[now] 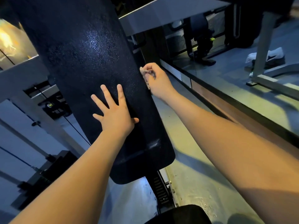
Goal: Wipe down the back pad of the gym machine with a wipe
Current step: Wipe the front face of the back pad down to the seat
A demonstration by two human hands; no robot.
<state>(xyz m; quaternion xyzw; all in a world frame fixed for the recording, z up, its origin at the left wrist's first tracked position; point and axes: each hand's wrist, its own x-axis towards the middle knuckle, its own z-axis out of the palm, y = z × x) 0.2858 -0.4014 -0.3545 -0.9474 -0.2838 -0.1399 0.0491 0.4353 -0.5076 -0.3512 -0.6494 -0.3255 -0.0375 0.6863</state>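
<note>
The long black textured back pad (84,62) of the gym machine runs from the top left down to the middle of the view. My left hand (114,110) lies flat on its lower middle with fingers spread and straight. At the pad's right edge, my right hand (157,81) has its fingers curled round a small crumpled pale wipe (146,73), which touches the edge of the pad. Most of the wipe is hidden inside the hand.
The black seat (181,214) shows at the bottom edge, with a notched adjustment post (160,188) under the pad. Grey frame beams (169,10) cross behind. A weight stack (48,172) stands lower left. A mirror wall (226,62) on the right reflects the floor and equipment.
</note>
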